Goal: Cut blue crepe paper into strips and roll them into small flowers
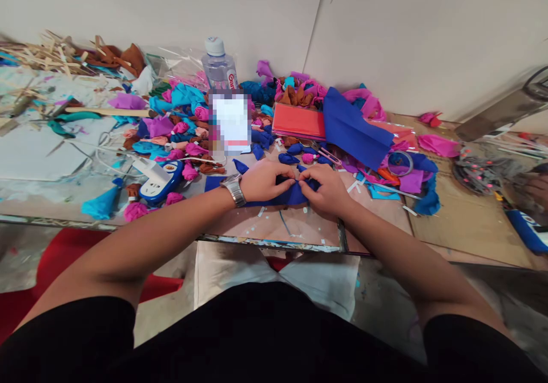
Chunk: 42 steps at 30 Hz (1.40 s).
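At the table's front edge, my left hand point(266, 181), with a metal watch on its wrist, pinches a piece of dark blue cloth point(295, 196) between thumb and fingers. Close beside it, my right hand point(324, 190) is also closed on the cloth, fingertips almost meeting the left ones. The gathered part between the fingertips is mostly hidden. More dark blue material shows left of my left wrist. Just beyond my hands lie small tied blue bundles point(289, 158), a pink bundle and a pink clip-like tool point(329, 156). White paper scraps point(353, 186) are scattered around.
Behind my hands are a blurred lit phone point(231, 121), a water bottle point(218, 66), a red packet point(298, 121) and a folded blue sheet point(357, 129). Colourful bundles, a power strip point(161, 184) and green-handled pliers point(79, 117) lie left. At the far right, another person's hand point(538, 189) shows.
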{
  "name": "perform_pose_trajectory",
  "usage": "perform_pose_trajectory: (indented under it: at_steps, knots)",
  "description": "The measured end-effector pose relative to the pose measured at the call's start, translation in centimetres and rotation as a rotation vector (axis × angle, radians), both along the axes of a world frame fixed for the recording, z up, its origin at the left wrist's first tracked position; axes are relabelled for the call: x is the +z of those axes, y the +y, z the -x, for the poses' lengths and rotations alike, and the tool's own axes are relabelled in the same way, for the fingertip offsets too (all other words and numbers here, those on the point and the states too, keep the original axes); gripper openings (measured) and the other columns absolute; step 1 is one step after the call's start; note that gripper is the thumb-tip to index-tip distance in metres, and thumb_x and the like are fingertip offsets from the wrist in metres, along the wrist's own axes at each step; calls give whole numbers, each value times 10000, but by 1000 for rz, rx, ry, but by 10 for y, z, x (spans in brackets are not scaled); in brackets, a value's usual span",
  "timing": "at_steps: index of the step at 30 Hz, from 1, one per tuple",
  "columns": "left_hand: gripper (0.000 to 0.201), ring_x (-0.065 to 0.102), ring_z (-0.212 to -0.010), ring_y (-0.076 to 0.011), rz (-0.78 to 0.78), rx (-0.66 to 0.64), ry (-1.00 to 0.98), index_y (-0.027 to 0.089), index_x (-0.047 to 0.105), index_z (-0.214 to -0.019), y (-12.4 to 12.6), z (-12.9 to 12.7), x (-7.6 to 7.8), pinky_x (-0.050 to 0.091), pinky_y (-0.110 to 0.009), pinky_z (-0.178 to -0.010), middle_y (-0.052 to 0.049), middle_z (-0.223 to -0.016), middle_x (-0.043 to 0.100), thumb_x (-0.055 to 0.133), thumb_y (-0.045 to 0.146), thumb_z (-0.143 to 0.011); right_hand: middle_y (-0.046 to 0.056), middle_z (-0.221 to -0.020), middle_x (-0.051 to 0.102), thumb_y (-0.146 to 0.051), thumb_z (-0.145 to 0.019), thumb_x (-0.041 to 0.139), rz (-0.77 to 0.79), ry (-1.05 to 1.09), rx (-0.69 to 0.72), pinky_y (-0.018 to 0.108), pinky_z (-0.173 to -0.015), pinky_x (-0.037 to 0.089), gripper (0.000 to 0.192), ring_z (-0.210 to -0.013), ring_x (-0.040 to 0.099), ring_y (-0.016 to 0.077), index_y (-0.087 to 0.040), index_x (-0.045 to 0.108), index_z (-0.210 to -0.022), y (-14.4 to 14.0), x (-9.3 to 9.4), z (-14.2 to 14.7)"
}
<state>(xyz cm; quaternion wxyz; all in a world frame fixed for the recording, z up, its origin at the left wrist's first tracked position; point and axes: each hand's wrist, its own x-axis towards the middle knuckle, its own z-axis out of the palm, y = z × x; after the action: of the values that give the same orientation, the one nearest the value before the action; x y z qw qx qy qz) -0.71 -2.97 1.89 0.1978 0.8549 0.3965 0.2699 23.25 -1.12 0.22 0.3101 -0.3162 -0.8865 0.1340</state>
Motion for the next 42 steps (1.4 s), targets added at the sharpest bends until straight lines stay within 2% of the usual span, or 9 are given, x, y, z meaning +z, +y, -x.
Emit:
perform_pose_trajectory:
  at_steps: [6,10,18,23,27,34,39,42]
  knots:
    - [234,711,-777,-182,7,34,-16,199,800,-945,1,0,1,463,-319,-735,-16,-883,804,592,304,-952,48,-868,745,-233,-894,621,3,-12,-47,410,-840,419,48,-860,652,248,-228,667,-883,1,3,1]
    - [222,717,-798,-189,-6,75,-46,192,799,-929,2,0,0,475,-327,-758,-22,-913,816,598,286,-931,44,-846,753,-231,-878,631,10,5,-78,409,-822,427,56,-827,659,245,-228,682,-854,0,6,0]
    - [250,706,-771,-168,24,8,-42,194,814,-988,2,1,0,477,-306,-736,-11,-920,818,588,295,-957,54,-1004,827,-236,-859,645,6,41,14,448,-892,470,187,-936,734,277,-241,764,-1003,-3,7,-3]
    - [264,703,-784,-168,29,14,-50,201,823,-1012,1,1,0,485,-305,-760,-13,-920,813,583,296,-960,71,-1015,830,-326,-923,665,-5,32,13,456,-891,471,205,-937,744,280,-228,780,-1063,-3,5,-3]
    - [253,684,-786,-170,61,1,-55,195,818,-1005,1,1,0,476,-296,-735,-18,-908,799,606,318,-942,56,-961,833,-327,-971,668,-18,15,-16,438,-867,466,149,-913,753,262,-235,781,-1001,-2,3,-1]
    - [273,524,-608,-120,176,-40,3,175,772,-837,4,3,-1,364,-280,-604,20,-669,662,594,353,-944,49,-927,838,-318,-977,680,-33,-11,-11,436,-863,475,137,-878,754,255,-245,796,-974,-1,3,0]
    - [266,577,-634,-129,194,-76,-38,187,810,-927,9,5,-1,404,-283,-629,26,-705,709,551,246,-903,31,-933,846,-314,-990,684,-83,15,20,435,-885,481,151,-872,758,235,-275,816,-1050,0,2,-1]
    - [304,618,-663,-146,219,-44,-35,188,811,-909,12,7,0,438,-294,-653,23,-751,745,513,184,-851,24,-919,843,-289,-988,679,-102,9,24,440,-897,480,161,-869,758,227,-291,824,-1059,-1,3,-1]
